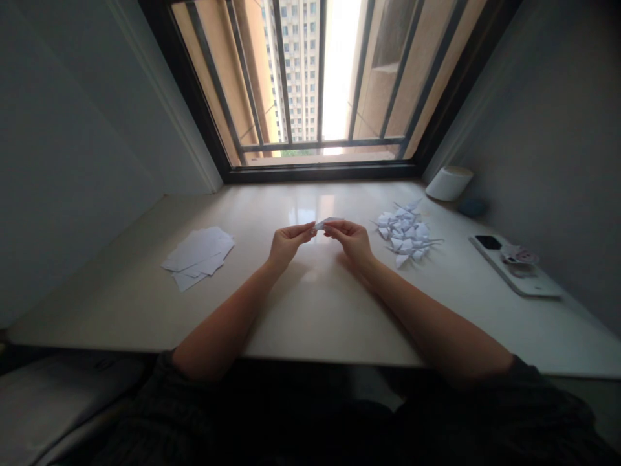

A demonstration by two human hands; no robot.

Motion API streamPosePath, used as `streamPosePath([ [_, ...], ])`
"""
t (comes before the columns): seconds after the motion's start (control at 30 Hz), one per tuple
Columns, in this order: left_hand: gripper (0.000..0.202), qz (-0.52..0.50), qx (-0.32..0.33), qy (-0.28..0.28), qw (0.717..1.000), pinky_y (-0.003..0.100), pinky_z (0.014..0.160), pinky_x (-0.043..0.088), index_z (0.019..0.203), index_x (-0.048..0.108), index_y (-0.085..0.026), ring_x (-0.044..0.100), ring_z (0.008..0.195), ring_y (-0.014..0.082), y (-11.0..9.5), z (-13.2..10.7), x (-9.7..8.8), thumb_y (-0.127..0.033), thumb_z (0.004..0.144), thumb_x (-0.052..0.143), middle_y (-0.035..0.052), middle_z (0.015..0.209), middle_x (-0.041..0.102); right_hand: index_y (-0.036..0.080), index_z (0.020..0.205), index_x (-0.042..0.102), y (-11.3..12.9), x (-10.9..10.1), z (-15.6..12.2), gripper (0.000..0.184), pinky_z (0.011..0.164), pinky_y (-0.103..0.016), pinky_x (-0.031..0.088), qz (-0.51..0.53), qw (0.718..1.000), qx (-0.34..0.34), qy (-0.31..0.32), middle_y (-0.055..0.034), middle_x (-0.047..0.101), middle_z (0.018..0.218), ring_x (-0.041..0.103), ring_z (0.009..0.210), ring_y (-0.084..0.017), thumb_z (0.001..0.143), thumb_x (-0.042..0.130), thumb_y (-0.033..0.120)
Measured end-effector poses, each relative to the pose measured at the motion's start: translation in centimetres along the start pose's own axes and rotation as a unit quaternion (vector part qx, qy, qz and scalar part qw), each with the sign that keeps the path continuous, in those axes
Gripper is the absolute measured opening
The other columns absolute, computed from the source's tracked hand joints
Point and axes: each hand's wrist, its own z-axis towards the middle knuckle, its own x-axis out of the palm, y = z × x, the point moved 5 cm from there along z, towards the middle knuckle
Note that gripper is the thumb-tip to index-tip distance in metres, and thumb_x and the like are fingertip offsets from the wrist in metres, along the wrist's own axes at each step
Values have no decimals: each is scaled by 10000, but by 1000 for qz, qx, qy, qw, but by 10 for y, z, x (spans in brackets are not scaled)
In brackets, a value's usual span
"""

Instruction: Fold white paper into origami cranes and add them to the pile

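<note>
A small folded piece of white paper (320, 224) is held just above the windowsill counter, in the middle of the view. My left hand (288, 243) pinches its left end between thumb and fingers. On its right end, my right hand (352, 238) has a similar pinch, so both hands grip the same paper. Fingers cover much of it, and its exact folded shape is hard to make out. To the right lies a heap of folded white paper cranes (405, 233). A loose stack of flat white paper sheets (201, 254) rests on the left.
A white phone (519, 268) with a ring-like grip on its back lies at the right. Behind it, a white cylindrical object (449, 183) leans by the wall, near a small dark rounded item (472, 207). The barred window (320, 173) closes off the counter's far side.
</note>
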Motion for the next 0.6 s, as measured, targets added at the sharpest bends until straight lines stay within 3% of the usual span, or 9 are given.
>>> streamPosePath([
  [0.2,403,17,17,12,1000,336,803,519,968,745,-192,688,805,183,-2,-1,3,-385,621,815,66,838,752,233,758,754,-1,-1,1,263,781,-365,549,-21,999,-24,17,-24,746,829,668,758,-177,590,820,424],
  [0.33,384,22,41,-12,999,326,788,520,947,753,-197,683,784,172,-3,-3,4,-374,613,821,67,862,754,235,759,759,-1,1,-1,245,785,-363,550,-4,1000,-17,15,-24,749,830,673,753,-174,589,825,398],
  [0.6,351,41,84,-48,994,365,847,528,936,760,-218,687,829,196,-3,-4,2,-359,620,818,65,926,753,223,764,767,-3,-3,-1,291,777,-388,550,-11,999,8,-33,-38,753,760,681,704,-189,544,843,398],
])
